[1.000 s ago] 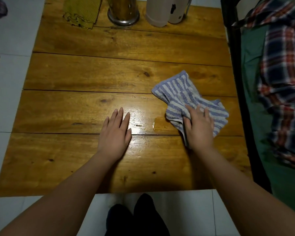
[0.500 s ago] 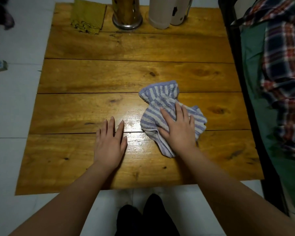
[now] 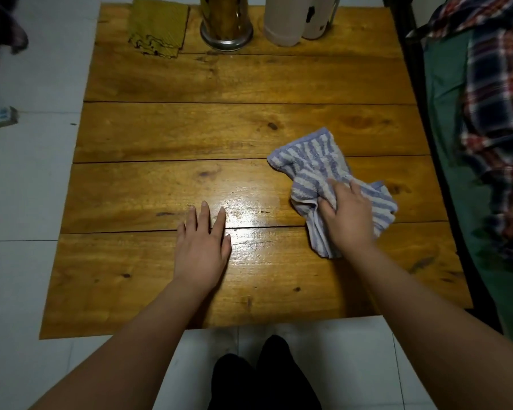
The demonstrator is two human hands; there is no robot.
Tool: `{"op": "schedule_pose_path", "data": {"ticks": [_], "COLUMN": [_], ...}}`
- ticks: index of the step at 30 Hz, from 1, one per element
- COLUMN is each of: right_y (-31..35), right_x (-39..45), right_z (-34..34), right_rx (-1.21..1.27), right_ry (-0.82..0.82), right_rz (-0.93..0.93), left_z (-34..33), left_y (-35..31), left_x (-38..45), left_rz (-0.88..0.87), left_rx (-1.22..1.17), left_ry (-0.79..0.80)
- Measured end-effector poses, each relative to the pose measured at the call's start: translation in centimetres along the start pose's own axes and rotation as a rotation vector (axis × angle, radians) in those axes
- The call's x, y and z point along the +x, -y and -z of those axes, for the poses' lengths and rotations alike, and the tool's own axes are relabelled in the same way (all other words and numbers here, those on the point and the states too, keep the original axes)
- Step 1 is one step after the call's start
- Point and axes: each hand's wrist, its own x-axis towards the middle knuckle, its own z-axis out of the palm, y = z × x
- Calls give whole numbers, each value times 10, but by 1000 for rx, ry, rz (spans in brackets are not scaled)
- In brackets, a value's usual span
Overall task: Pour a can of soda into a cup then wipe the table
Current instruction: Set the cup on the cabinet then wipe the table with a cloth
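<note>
A blue-and-white striped towel [image 3: 314, 161] lies bunched on the right half of the wooden table [image 3: 219, 128]. My right hand [image 3: 348, 214] presses down on it, fingers curled into the cloth. My left hand [image 3: 203, 247] rests flat on the table near the front, fingers apart, holding nothing. Between the two hands the wood shines with a wet sheen [image 3: 249, 214]. At the far edge stands a glass cup with golden liquid on a metal base [image 3: 226, 22]. No soda can is visible.
A folded olive cloth [image 3: 157, 28] lies at the far left corner. Two pale containers [image 3: 296, 19] stand at the far edge right of the cup. A plaid garment on green fabric [image 3: 498, 128] borders the table's right side. White tiled floor surrounds the rest.
My right hand has slid the towel to the right across the table, uncovering the wet shiny patch. My left hand has stayed flat in about the same spot.
</note>
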Motion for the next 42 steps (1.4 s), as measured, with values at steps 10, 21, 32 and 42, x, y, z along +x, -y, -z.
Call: {"op": "schedule_pose_path", "data": {"ticks": [10,21,32,42], "right_y": [48,-27,67,30], "right_x": [-39,0,-20,-5], "right_z": [-37,7,-37,-15], "right_rx": [-275,-240,-201,-327], "right_ry": [173,-36,114,129], "right_rz": [204,-229,45,43], "left_z": [4,9,6,11], "left_y": [0,1,5,22], "left_x": [-2,1,0,-4], "left_rz": [-5,-11,-35,0], "left_rx": [-11,38,33,-13], "left_ry": [10,61,46,-30]}}
